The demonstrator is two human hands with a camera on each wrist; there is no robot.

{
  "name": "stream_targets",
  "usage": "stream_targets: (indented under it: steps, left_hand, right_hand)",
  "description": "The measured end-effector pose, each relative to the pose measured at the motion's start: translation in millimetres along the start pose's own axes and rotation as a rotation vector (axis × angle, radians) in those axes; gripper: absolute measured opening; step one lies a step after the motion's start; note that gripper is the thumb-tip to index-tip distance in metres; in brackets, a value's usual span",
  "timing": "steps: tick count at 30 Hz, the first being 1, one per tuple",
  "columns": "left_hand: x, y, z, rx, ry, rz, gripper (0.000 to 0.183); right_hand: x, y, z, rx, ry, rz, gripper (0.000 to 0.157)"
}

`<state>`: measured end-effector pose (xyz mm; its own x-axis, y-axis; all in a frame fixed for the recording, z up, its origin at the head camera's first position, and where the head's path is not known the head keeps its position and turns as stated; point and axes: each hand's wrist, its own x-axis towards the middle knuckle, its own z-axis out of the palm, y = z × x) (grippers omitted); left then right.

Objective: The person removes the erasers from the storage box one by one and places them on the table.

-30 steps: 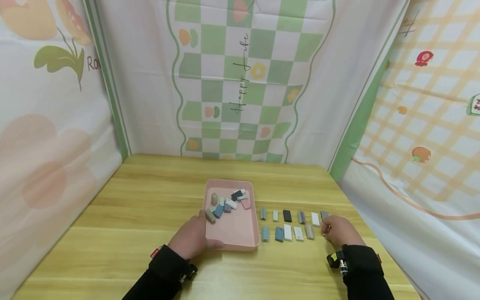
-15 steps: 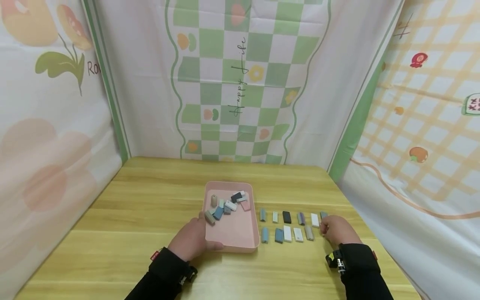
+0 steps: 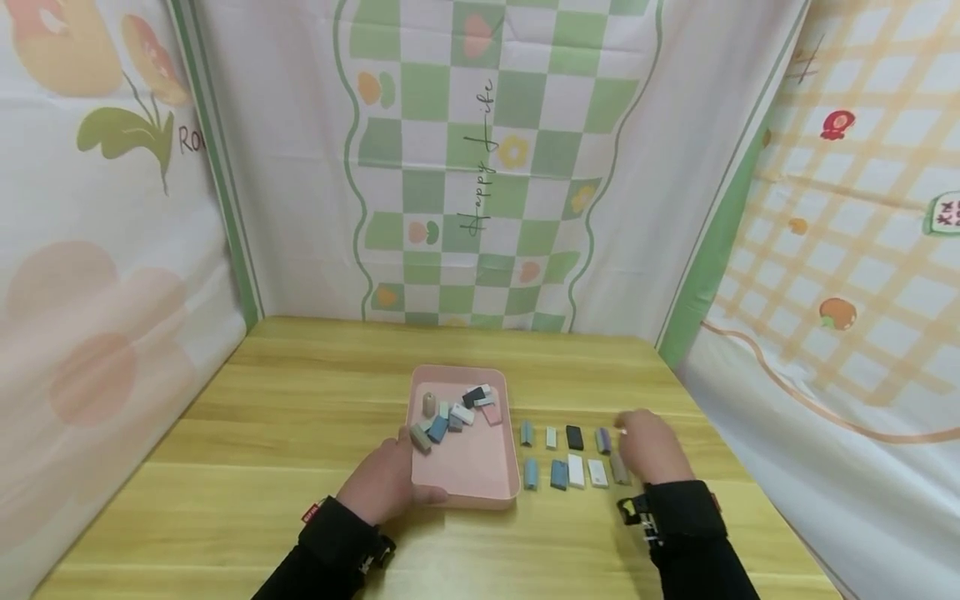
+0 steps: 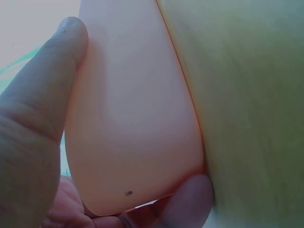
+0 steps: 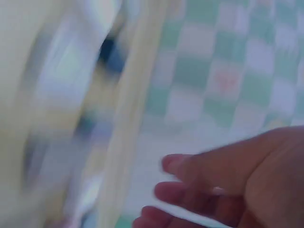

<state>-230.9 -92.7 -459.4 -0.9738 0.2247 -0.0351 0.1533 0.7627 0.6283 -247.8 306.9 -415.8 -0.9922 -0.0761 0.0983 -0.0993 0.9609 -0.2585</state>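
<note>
My left hand [image 3: 380, 481] grips the near left corner of a shallow pink tray [image 3: 472, 468], with the thumb along its near side. Several small blocks lie in the tray, among them a black block [image 3: 474, 397] and a beige block [image 3: 422, 438]. My right hand [image 3: 651, 447] is over the right end of two rows of blocks on the table, beside a purple-grey block [image 3: 603, 440] and a taupe block [image 3: 619, 468]. In the right wrist view its loosely bent fingers [image 5: 173, 192] are apart, with nothing visible between them. The hand hides the right end of the far row.
Left of my right hand, the rows hold another black block [image 3: 574, 437], a white block [image 3: 575, 471] and several blue and pale ones. The wooden table [image 3: 300, 367] meets patterned cloth [image 3: 480, 275] at the back, with more cloth at both sides.
My right hand has moved left and a little away from me, off the blue-grey block at the row's end, now covering the white block's place. My left hand stays on the tray.
</note>
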Motion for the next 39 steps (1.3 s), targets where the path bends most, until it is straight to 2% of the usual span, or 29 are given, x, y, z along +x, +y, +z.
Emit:
stream_targets:
  steps: [1,3,6,9,11,14,19,24,29,33,36,39]
  left_hand:
    - [-0.1,0.0,-0.8,0.007,0.004,0.001,0.124]
    - [-0.5,0.2,-1.9,0.016,0.011,-0.001,0.124]
    - [-1.4,1.2,-2.5,0.021,0.016,0.004,0.125]
    - [-2.8,4.2,-2.3,0.029,0.010,0.005,0.127]
    - [-3.4,6.1,-2.7,0.045,0.010,0.004,0.129]
    - [-3.6,7.3,-2.7,0.056,0.009,0.000,0.129]
    - [-3.2,6.2,-3.8,0.053,0.015,-0.030,0.131]
    - [-2.2,3.2,-4.5,0.030,0.017,-0.023,0.129]
    - [-0.8,2.2,-4.1,0.001,0.019,0.003,0.125]
    - [-0.5,1.0,-5.6,-0.015,0.022,0.012,0.124]
    - [-0.8,-0.3,-5.8,-0.013,0.018,0.012,0.124]
    - [-1.0,-1.2,-5.0,-0.010,0.010,0.005,0.124]
  right_hand:
    - [4.5,-13.3,1.0,0.009,0.018,-0.032,0.028]
    - [13.7,-40.8,6.9,0.033,0.021,-0.102,0.030]
    - [24.1,-78.7,21.3,0.027,-0.006,-0.256,0.034]
    - [32.5,-107.6,38.4,-0.022,-0.063,-0.389,0.041]
    - [40.3,-122.0,47.0,-0.065,-0.107,-0.442,0.047]
    - [56.6,-135.5,54.6,-0.110,-0.187,-0.456,0.056]
    - [87.3,-142.8,63.5,-0.168,-0.279,-0.390,0.058]
    - [106.4,-137.8,81.5,-0.272,-0.287,-0.369,0.050]
    - [108.8,-133.7,90.3,-0.335,-0.234,-0.364,0.035]
    - [104.3,-138.3,83.4,-0.245,-0.212,-0.367,0.027]
    - [101.1,-139.0,81.8,-0.188,-0.221,-0.376,0.035]
    - [100.7,-136.9,85.2,-0.207,-0.225,-0.388,0.040]
